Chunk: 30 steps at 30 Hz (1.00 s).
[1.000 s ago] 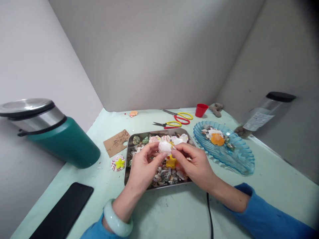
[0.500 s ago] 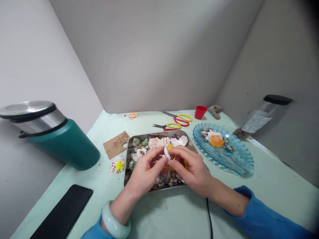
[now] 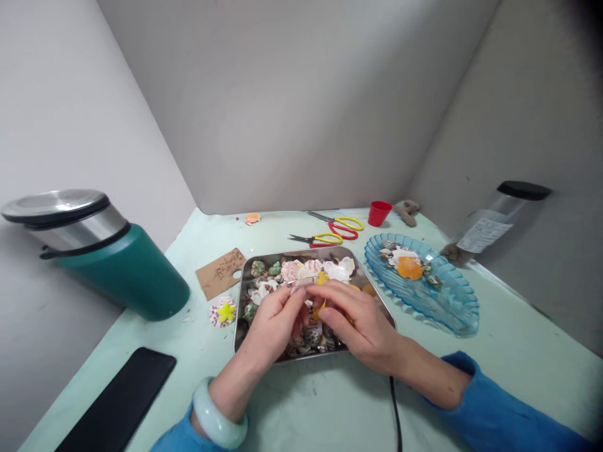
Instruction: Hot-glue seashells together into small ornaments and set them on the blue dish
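No text is showing clearly enough to read. A white label (image 3: pixel 483 231) is sitting on the clear jar (image 3: pixel 511 199) at the right, but its print is coming out too small and blurred. The brown card (image 3: pixel 220 272) lying beside the metal tray (image 3: pixel 277 253) is carrying dark marks that I cannot make out.

**Change over one second.** The white shell (image 3: pixel 304 286) was first held broadside with its ribbed face to the camera, then turned edge-on. It now lies nearly flat between the fingertips, showing only a thin pale rim. The left hand (image 3: pixel 276 320) and right hand (image 3: pixel 362 323) have sunk closer to the contents of the metal tray (image 3: pixel 238 317) and drawn together. The yellow star (image 3: pixel 320 309) beneath them, plainly exposed at first, is now largely covered.
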{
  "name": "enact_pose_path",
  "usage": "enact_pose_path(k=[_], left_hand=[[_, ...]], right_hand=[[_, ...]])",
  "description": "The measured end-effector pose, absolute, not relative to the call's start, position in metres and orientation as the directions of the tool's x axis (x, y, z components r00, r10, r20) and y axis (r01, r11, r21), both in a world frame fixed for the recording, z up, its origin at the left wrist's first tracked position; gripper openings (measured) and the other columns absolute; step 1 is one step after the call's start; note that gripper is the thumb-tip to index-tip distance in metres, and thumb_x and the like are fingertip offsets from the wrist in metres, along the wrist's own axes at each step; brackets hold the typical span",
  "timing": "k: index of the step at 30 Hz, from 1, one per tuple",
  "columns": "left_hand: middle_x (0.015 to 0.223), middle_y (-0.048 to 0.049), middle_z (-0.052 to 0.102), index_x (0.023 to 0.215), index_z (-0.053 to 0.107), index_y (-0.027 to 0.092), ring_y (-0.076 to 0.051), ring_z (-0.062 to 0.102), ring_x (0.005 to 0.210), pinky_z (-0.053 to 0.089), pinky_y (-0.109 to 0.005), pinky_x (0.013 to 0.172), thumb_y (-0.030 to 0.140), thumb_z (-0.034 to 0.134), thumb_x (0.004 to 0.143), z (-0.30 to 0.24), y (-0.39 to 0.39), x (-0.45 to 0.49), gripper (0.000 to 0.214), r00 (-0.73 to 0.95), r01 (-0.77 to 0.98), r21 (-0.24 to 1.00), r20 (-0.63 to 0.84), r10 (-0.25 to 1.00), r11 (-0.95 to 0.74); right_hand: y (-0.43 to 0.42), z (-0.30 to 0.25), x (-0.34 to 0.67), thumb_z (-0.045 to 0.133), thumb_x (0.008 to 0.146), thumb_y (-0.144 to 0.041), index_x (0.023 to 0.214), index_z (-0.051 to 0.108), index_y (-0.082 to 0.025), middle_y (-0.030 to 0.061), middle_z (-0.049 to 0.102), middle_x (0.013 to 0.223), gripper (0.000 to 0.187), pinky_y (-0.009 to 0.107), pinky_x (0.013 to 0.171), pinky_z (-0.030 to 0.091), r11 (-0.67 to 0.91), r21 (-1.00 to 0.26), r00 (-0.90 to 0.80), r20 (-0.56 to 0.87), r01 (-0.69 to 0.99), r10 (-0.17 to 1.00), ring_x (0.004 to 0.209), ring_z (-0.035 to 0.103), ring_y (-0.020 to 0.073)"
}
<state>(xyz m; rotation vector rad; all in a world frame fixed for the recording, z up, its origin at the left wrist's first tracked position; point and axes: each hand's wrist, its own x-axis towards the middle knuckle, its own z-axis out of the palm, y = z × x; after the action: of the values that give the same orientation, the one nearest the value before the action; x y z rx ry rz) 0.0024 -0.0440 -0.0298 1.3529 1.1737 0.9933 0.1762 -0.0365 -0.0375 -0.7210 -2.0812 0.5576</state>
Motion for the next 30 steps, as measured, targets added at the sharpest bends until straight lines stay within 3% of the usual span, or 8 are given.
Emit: enact_pose_path(k=[3, 7, 17, 24, 30], left_hand=[[0.048, 0.0013, 0.052, 0.059, 0.051, 0.019, -0.01, 0.04, 0.041, 0.03, -0.023, 0.043, 0.054, 0.05, 0.084, -0.034, -0.042, 0.002, 0.044, 0.152, 0.127, 0.99, -0.082, 0.985, 0.063], [0.045, 0.0025, 0.051, 0.069, 0.058, 0.017, -0.01, 0.039, 0.04, 0.028, -0.022, 0.042, 0.054, 0.048, 0.086, -0.037, -0.043, 0.001, 0.043, 0.165, 0.142, 0.989, -0.063, 0.984, 0.039], [0.047, 0.0031, 0.05, 0.072, 0.056, 0.017, -0.01, 0.042, 0.041, 0.031, -0.023, 0.044, 0.05, 0.046, 0.089, -0.038, -0.047, 0.001, 0.038, 0.242, 0.144, 0.99, -0.031, 0.97, -0.004], [0.052, 0.0033, 0.054, 0.073, 0.05, 0.019, -0.01, 0.045, 0.042, 0.035, -0.022, 0.042, 0.042, 0.051, 0.086, -0.036, -0.043, 0.004, 0.026, 0.158, 0.182, 0.982, 0.015, 0.987, -0.044], [0.055, 0.0046, 0.053, 0.081, 0.052, 0.018, -0.009, 0.046, 0.045, 0.036, -0.019, 0.042, 0.044, 0.06, 0.081, -0.033, -0.044, 0.003, 0.027, 0.169, 0.057, 0.998, 0.016, 0.986, -0.026]], right_hand=[[-0.038, -0.04, 0.176, 0.046, 0.095, -0.029, 0.097, 0.058, -0.02, 0.0037, 0.064, 0.081, 0.015, 0.029, 0.067, 0.048, 0.654, -0.67, -0.364, 0.546, 0.351, 0.755, 0.071, 0.06, 0.0164], [-0.036, -0.047, 0.173, 0.053, 0.092, -0.035, 0.091, 0.049, -0.022, -0.0023, 0.054, 0.07, 0.014, 0.024, 0.053, 0.042, 0.447, -0.806, -0.165, 0.417, 0.389, 0.894, 0.056, 0.052, 0.0122], [-0.038, -0.043, 0.173, 0.049, 0.094, -0.032, 0.085, 0.051, -0.022, -0.005, 0.05, 0.059, 0.014, 0.024, 0.047, 0.038, 0.458, -0.833, -0.284, 0.379, 0.309, 0.881, 0.047, 0.046, 0.0108], [-0.036, -0.049, 0.174, 0.05, 0.093, -0.033, 0.082, 0.052, -0.021, -0.0053, 0.048, 0.059, 0.016, 0.022, 0.046, 0.035, 0.413, -0.869, -0.26, 0.346, 0.272, 0.901, 0.048, 0.045, 0.0097], [-0.036, -0.047, 0.174, 0.05, 0.093, -0.033, 0.081, 0.05, -0.021, -0.0068, 0.046, 0.058, 0.017, 0.021, 0.045, 0.034, 0.357, -0.904, -0.266, 0.293, 0.235, 0.918, 0.046, 0.042, 0.0084]])
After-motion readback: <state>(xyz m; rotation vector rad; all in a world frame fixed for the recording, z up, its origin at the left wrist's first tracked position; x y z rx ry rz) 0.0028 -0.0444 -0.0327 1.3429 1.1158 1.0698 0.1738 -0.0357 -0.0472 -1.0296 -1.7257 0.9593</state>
